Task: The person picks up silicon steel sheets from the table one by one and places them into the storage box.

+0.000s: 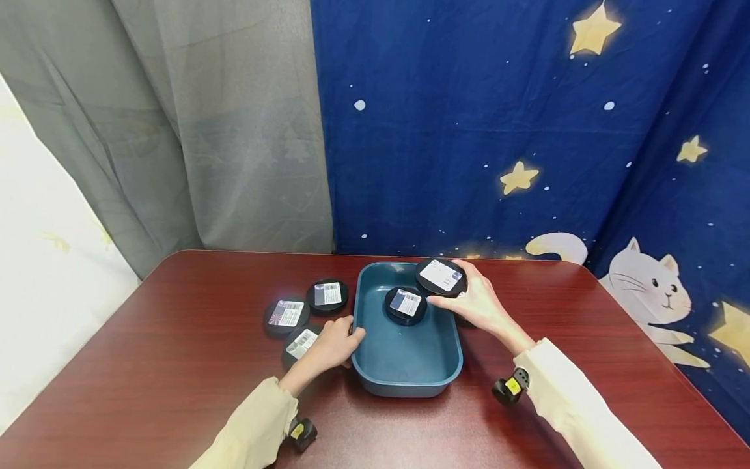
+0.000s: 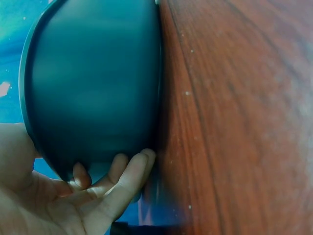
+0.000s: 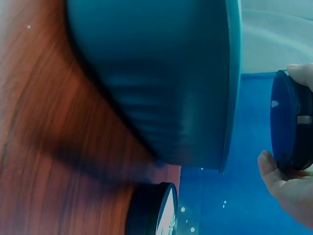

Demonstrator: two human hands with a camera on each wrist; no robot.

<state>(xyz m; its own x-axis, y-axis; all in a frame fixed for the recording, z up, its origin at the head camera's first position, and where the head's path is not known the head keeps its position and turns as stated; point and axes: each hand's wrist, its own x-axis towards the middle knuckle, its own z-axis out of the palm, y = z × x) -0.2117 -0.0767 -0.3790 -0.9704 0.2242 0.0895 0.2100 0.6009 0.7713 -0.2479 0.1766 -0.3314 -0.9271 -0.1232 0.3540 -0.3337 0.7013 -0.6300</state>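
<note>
My right hand (image 1: 477, 301) pinches a flat round black case (image 1: 441, 277) with a white label between thumb and fingers. It is raised over the back right rim of the blue plastic bin (image 1: 404, 365). In the right wrist view, the held case (image 3: 286, 122) is seen edge-on, beside the bin's outer wall (image 3: 161, 73). A similar case (image 1: 405, 305) lies label up inside the bin. At the left side, my left hand (image 1: 331, 345) grips the bin, thumb at the rim. The left wrist view has its fingers (image 2: 129, 183) along the bin's outer wall (image 2: 93, 88).
Left of the bin, several black cases lie on the reddish-brown table (image 1: 176, 365): one at the back (image 1: 327, 296), one farther left (image 1: 286, 316), and one partly behind my left hand (image 1: 300, 345). Another case (image 3: 151, 210) stands right of the bin. Curtains (image 1: 469, 130) hang behind.
</note>
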